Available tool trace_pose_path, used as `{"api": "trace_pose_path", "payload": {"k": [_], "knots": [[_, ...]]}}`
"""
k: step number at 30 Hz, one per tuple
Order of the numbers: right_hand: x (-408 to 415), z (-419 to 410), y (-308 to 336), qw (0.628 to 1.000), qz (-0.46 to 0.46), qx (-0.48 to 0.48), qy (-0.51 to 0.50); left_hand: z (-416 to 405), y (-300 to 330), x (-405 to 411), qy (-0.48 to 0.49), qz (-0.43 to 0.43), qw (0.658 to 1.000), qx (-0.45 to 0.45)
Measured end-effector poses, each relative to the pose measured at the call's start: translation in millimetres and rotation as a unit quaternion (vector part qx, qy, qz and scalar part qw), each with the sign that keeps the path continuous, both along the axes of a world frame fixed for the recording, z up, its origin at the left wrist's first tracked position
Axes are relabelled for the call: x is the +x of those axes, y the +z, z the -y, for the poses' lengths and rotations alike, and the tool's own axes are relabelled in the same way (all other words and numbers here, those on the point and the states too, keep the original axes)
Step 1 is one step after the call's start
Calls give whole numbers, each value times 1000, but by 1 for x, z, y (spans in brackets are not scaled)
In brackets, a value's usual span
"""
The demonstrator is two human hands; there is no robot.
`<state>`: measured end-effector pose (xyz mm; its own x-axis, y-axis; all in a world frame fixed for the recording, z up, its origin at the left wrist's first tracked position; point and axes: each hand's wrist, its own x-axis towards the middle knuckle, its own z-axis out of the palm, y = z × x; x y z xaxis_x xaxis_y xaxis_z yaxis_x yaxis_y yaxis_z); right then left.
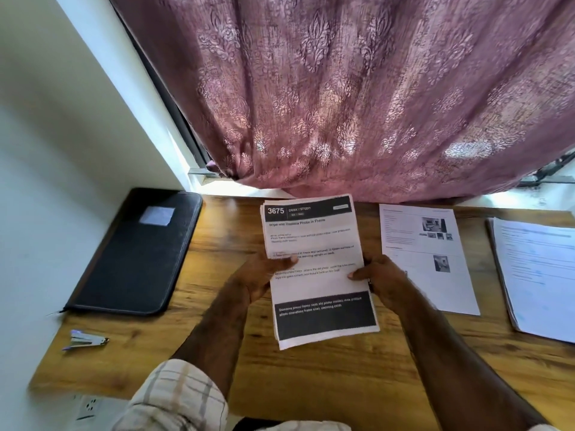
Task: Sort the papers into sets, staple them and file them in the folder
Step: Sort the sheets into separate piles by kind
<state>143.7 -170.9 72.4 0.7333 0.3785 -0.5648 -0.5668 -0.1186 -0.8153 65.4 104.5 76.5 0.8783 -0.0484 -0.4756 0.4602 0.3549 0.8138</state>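
the fingers are clamping on a stack of papers (317,269) from both sides: the left hand (259,281) is pinching the left edge with its thumb lying on the printed face, and the right hand (384,281) is gripping the right edge, thumb on top and the other fingers curling behind the sheets. the stack is being held just above the middle of the wooden desk (326,371), its top page showing a dark header with the number 3675 and a dark band near the bottom. just to the right of it a single printed sheet (432,269) with small photos is lying flat on the desk, partly covered at its left edge by the right hand. farther right, near the frame's edge, another pile of papers (535,275) is resting apart from that sheet. on the left a closed black folder (137,253) with a pale label is lying at the desk's far corner, and a stapler (87,340) is sitting nearer the person, well apart from the folder. a checked sleeve (177,399) is covering the left upper arm. a mauve patterned curtain (342,88) is hanging over the desk's far edge, and a white wall (46,135) is standing at the left.
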Motion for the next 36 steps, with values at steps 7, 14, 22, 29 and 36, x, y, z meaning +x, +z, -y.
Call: {"api": "trace_pose_path", "payload": {"k": [7, 14, 22, 29, 36], "knots": [[15, -19, 21, 971, 186, 121, -89, 19, 41, 25, 36, 108, 986, 123], [18, -27, 17, 947, 278, 78, -139, 34, 25, 31, 106, 209, 961, 149], [4, -27, -3, 954, 253, 83, -138, 42, -10, 21, 170, 212, 946, 180], [13, -33, -11, 962, 235, 40, -132, 36, -20, 26, 140, 151, 960, 188], [25, -55, -19, 979, 190, -18, -76, -19, -15, 19, 32, 67, 977, 197]]}}
